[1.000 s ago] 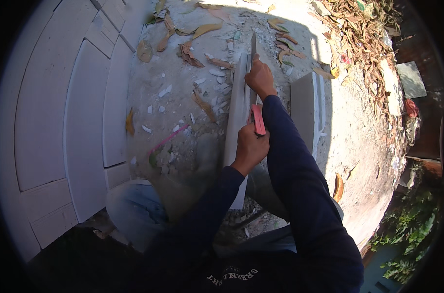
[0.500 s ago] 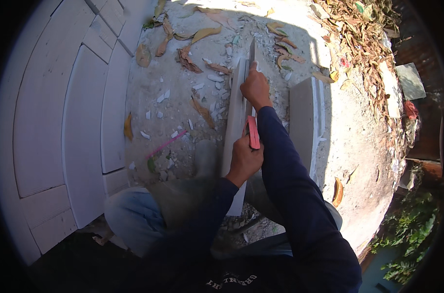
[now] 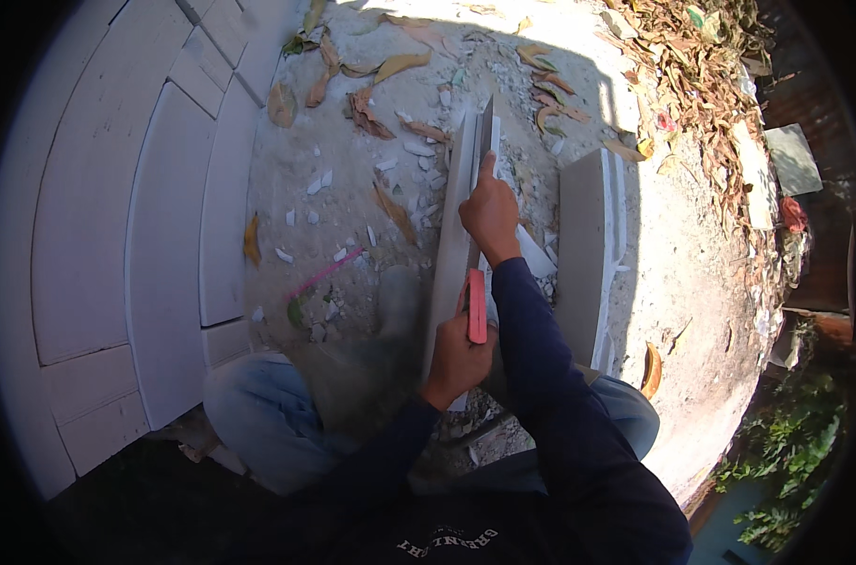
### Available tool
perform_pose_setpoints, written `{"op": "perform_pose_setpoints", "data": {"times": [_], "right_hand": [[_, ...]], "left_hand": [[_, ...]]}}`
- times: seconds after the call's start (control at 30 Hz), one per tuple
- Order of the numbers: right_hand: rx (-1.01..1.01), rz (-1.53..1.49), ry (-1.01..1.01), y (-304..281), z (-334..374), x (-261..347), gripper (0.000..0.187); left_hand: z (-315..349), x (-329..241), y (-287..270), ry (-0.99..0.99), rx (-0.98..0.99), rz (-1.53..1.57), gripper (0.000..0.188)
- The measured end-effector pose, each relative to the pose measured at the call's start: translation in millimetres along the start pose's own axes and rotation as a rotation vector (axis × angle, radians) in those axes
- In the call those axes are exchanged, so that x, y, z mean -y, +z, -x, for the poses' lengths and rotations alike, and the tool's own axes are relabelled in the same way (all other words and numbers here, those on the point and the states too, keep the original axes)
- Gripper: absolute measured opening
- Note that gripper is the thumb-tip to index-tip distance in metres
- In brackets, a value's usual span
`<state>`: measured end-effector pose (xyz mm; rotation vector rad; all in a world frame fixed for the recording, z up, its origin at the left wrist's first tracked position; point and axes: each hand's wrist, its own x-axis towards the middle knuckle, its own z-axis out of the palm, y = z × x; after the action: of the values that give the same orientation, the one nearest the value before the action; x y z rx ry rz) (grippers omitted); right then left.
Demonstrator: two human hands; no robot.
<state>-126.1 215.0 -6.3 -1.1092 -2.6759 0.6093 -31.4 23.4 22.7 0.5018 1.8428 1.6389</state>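
A handsaw with a red handle (image 3: pixel 477 306) lies lengthwise along a long, pale grey-white block (image 3: pixel 453 221) standing in front of me. My left hand (image 3: pixel 458 353) is closed round the handle, close to my lap. Farther out, my right hand (image 3: pixel 490 218) grips the saw's grey blade (image 3: pixel 487 130), its index finger stretched along the metal. How the other right fingers sit against the blade and block is hidden. A flat white piece (image 3: pixel 537 252) shows beside my right wrist, partly covered by my sleeve.
Another pale block (image 3: pixel 583 250) stands to the right. Large whitish panels (image 3: pixel 169 245) line the left side. White chips, a pink strip (image 3: pixel 326 274) and dry leaves (image 3: pixel 367 113) lie on the dusty ground. A leaf heap (image 3: pixel 701 122) is at the far right. My bent knees flank the block.
Both hands and the saw have drawn back toward me along the block. The right index finger has straightened on the blade. The flat white piece beside my right wrist has come into view.
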Motion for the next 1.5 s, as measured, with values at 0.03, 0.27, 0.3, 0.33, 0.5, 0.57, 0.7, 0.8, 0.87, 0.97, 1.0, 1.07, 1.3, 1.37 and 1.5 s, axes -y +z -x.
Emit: {"op": "perform_pose_setpoints", "data": {"times": [0.03, 0.27, 0.3, 0.33, 0.5, 0.57, 0.7, 0.8, 0.87, 0.97, 1.0, 1.07, 1.3, 1.37, 1.5], "right_hand": [[-0.034, 0.003, -0.010, 0.6, -19.5, -4.4, 0.082], [-0.117, 0.050, -0.103, 11.4, -91.9, -19.0, 0.071], [-0.119, 0.048, -0.099, 9.3, -84.9, -19.2, 0.072], [-0.093, 0.072, -0.093, 6.3, -68.7, -16.4, 0.074], [0.026, 0.050, -0.029, 1.7, 44.7, -1.3, 0.083], [0.019, 0.053, -0.026, 3.1, 43.5, -0.4, 0.082], [-0.064, 0.043, -0.043, -0.6, -37.6, -7.6, 0.078], [-0.116, 0.095, -0.110, 8.8, -84.5, -26.4, 0.077], [-0.098, 0.068, -0.122, 7.9, -82.9, -27.2, 0.076], [0.002, 0.058, -0.023, -0.8, -27.6, -2.0, 0.079], [0.023, 0.062, -0.017, -6.0, -1.5, 1.3, 0.080], [0.060, 0.048, -0.018, -6.1, 39.5, 10.1, 0.082], [-0.130, 0.066, -0.089, 5.6, -62.2, -21.3, 0.074], [-0.156, 0.134, -0.161, 17.1, -102.4, -35.4, 0.070], [-0.068, 0.116, -0.083, 8.3, -75.9, -16.1, 0.071]], "left_hand": [[-21.8, -4.0, 4.1, 0.003, -0.002, 0.025, 0.013], [-97.8, 7.0, 27.5, 0.155, -0.035, -0.074, 0.014], [-85.9, 7.3, 28.1, 0.122, -0.041, -0.051, 0.014], [-66.4, 8.2, 26.9, 0.095, -0.050, -0.028, 0.013], [43.8, 14.1, 3.5, -0.036, -0.011, 0.054, 0.016], [40.3, 8.6, 0.1, 0.028, -0.021, 0.043, 0.016], [-41.7, 11.1, 12.2, 0.063, -0.003, -0.012, 0.014], [-81.9, -6.9, 34.5, 0.136, -0.049, 0.049, 0.014], [-72.9, 2.9, 32.6, 0.114, -0.063, 0.020, 0.013], [-28.8, 13.0, 20.2, 0.064, -0.048, 0.026, 0.012], [-1.7, 7.2, 14.1, 0.033, -0.037, 0.029, 0.013], [39.6, 0.6, 0.7, -0.013, -0.040, 0.028, 0.013], [-62.1, -2.2, 17.6, 0.053, 0.038, 0.024, 0.013], [-94.4, -16.7, 25.8, 0.068, 0.021, -0.043, 0.012], [-72.5, 5.0, 27.4, 0.092, -0.054, 0.010, 0.013]]}}
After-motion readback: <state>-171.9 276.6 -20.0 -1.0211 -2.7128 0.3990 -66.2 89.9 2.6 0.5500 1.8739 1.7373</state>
